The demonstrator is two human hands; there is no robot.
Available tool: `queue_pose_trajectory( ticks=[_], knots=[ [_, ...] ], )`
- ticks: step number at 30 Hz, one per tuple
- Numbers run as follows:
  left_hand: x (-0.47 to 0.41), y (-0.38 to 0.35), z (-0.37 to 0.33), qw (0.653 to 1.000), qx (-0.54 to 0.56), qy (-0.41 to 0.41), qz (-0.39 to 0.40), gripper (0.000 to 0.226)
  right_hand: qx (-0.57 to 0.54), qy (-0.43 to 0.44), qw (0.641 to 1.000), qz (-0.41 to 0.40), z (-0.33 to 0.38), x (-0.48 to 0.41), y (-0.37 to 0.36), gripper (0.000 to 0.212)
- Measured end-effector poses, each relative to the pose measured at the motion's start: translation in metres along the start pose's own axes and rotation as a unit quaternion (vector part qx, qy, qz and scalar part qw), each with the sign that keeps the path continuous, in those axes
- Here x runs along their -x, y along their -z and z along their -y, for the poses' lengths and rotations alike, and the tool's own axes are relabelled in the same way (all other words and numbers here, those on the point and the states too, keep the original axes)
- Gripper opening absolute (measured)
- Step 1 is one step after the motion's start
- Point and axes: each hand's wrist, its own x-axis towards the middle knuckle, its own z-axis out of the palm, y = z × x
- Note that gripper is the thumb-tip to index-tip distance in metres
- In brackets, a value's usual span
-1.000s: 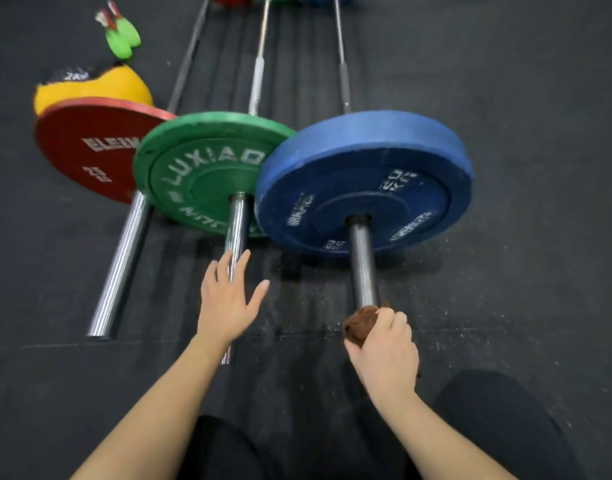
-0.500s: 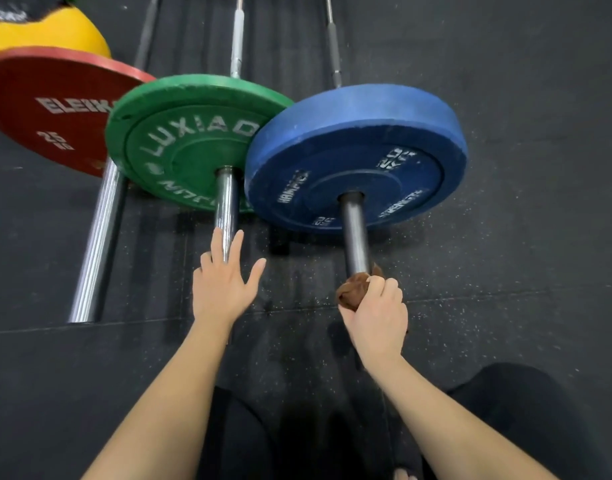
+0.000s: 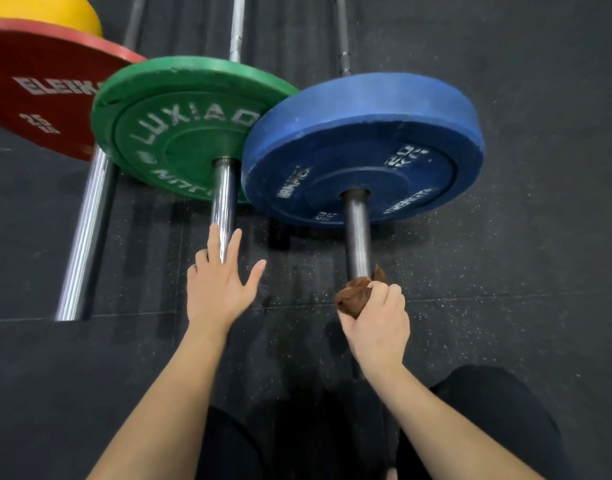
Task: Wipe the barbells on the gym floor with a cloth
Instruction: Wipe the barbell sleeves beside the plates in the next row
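Little has shifted in the last half second: the right hand [image 3: 377, 327] still grips a bunched brown cloth [image 3: 353, 296] around the near end of the barbell sleeve [image 3: 358, 237] carrying the blue plate [image 3: 366, 109], which stands just beyond the knuckles. The left hand [image 3: 221, 289], fingers straight and spread wide, stays over the end of the neighbouring sleeve [image 3: 223, 192]. Ahead of it is the green plate [image 3: 179, 133], partly overlapped by the blue one. Whether the palm touches the steel cannot be told. Farther to that hand's left, a third bar [image 3: 82, 237], a red plate [image 3: 37, 91] and a yellow plate [image 3: 55, 12] lie on the black gym floor [image 3: 522, 271].
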Motion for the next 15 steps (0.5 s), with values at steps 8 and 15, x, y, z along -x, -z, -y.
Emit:
queue_pose_trajectory(
  ticks=[8,15],
  knots=[
    [0.0,0.0,0.005,1.0,-0.001,-0.004,-0.001,0.078,-0.077,-0.038,0.995,0.051,0.003,-0.008,0.023,0.069],
    [-0.002,-0.002,0.006,1.0,-0.024,-0.002,-0.008,0.079,-0.096,-0.002,0.995,0.016,0.044,-0.127,0.021,0.047]
  ],
)
